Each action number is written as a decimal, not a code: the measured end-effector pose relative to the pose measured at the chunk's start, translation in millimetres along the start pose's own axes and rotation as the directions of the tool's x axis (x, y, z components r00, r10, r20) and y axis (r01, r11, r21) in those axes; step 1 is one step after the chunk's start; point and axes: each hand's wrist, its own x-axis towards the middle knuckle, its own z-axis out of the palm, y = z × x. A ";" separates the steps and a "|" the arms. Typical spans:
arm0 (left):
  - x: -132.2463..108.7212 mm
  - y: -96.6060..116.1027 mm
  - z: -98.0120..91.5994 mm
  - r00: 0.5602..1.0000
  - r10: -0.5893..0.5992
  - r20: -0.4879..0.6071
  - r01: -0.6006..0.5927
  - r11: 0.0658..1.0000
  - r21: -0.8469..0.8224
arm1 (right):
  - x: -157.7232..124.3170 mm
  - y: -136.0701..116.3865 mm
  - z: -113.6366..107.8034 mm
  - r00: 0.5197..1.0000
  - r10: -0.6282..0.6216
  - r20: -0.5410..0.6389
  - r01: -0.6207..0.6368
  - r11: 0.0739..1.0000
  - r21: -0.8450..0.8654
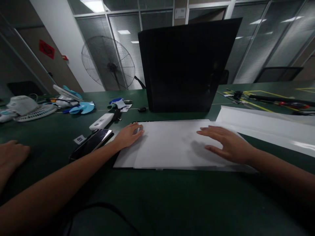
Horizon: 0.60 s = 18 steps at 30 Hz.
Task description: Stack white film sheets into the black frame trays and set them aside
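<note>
Layered white sheets [169,144] lie on the green table, with a thin dark edge showing beneath them. My left hand [128,135] rests at their left end, fingers stretched out and thumb apart, holding nothing. Over the right part is my right hand [226,144], open with its fingers extended; a shadow falls on the sheet to its left, and whether it touches cannot be told. Behind the sheets stands a large black panel [184,68], upright and leaning slightly. A curled, glossy white sheet [265,129] lies to the right of the layered ones.
Left of the sheets are a phone [93,142], a white box-shaped device [101,121] and a numbered tag [79,139]. Another person's hand [13,155] rests at the far left. Disassembled fan parts [82,107] lie beyond; dark rods and tools [280,100] lie back right.
</note>
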 end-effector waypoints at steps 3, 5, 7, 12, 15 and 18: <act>-0.1 1.1 -0.2 1.000 0.003 -0.002 -0.002 1.000 0.009 | 1.8 25.0 5.4 0.989 0.034 -0.147 -0.053 0.990 -0.130; -0.4 2.1 -0.7 1.000 0.004 -0.004 -0.004 1.000 0.008 | 1.8 40.9 7.8 0.986 0.067 -0.152 -0.089 0.986 -0.140; -0.9 3.1 -1.5 1.000 -0.002 -0.006 0.002 1.000 0.004 | 0.8 51.6 9.2 0.989 0.088 -0.115 -0.099 0.991 -0.094; -2.1 4.2 -3.0 0.999 -0.030 0.015 0.030 1.000 0.002 | -0.2 51.1 11.5 0.996 0.086 0.025 -0.088 0.993 0.083; -0.6 0.7 -1.2 1.000 -0.025 0.015 0.025 1.000 0.006 | 1.0 45.4 11.7 0.994 0.058 0.095 -0.070 0.989 0.130; 3.1 -6.9 3.6 1.000 -0.009 -0.004 0.009 1.000 -0.007 | 1.1 48.5 9.8 0.992 0.046 0.114 -0.062 0.988 0.142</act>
